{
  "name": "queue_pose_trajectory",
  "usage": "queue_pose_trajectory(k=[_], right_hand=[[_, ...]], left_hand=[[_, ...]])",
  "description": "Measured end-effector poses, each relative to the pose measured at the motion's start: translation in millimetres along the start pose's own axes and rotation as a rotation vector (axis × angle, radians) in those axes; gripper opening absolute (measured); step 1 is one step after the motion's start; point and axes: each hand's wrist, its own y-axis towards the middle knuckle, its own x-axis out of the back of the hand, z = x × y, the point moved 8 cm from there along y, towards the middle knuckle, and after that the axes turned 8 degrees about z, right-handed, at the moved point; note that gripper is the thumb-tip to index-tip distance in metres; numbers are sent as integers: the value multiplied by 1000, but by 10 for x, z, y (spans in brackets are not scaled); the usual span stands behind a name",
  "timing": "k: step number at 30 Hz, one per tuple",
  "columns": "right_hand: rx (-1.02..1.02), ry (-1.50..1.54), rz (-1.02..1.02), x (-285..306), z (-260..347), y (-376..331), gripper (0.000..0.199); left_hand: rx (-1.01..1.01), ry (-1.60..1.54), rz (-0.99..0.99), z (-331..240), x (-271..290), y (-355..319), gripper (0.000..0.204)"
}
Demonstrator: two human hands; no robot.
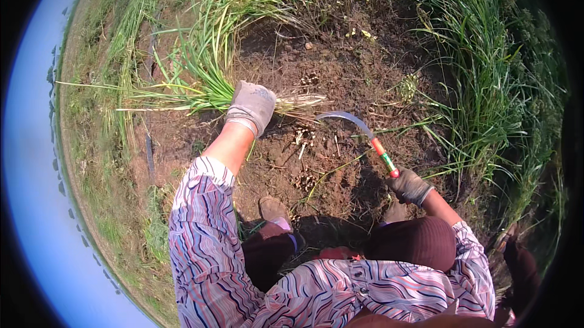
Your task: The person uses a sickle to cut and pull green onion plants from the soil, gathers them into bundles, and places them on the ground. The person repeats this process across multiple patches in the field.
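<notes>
L hand (251, 106) grips grass bunch (210, 92) — R hand (410, 186) w/ curved sickle (378, 147).

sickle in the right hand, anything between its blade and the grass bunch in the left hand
Nothing visible in between: the tip of the sickle in the right hand is close to the pale stem ends of the grass bunch in the left hand.

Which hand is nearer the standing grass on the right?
Right. The right hand, gripping the sickle, is close to the standing grass; the left hand, gripping a bundle, is across the soil.
</notes>
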Motion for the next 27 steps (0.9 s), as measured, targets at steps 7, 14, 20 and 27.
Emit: queue_pose_trajectory(k=[7,14,20,27], right_hand=[[69,192,-111,487,1199,379,22],[73,-108,-39,599,1887,1196,23],[43,-210,-21,573,1911,811,29],[-12,-250,-46,732,1590,1514,29]], left_hand=[[1,-49,72,0,-697,-278,20],[97,-129,-116,-4,-487,73,70],[196,-262,-76,393,-563,670,90],[75,-156,19,344,-216,803,26]])
